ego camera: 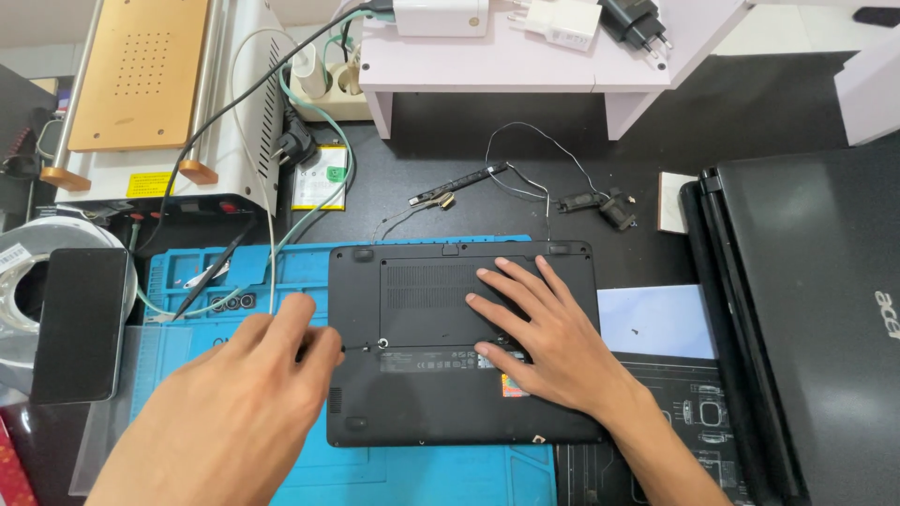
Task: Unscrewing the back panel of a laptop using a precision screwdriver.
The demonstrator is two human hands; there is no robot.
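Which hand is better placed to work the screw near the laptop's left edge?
Left, probably. The left hand has its fingertips at the left edge of the upturned laptop, beside the screw; the right hand lies flat on the base.

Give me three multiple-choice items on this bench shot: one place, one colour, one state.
1. Where does the black upside-down laptop lie?
A. on the blue silicone work mat
B. on the pale raised shelf
C. on the closed black laptop at the right

2. What colour is the top plate of the white heating machine?
A. green
B. tan
C. red

3. How is the right hand placed?
A. raised in the air
B. clenched around a cable
C. flat, fingers spread, on the laptop's underside

Answers: 1 A, blue mat shows around the laptop's edges. 2 B, the perforated plate is tan. 3 C, the palm presses on the base; the left hand is at its left edge.
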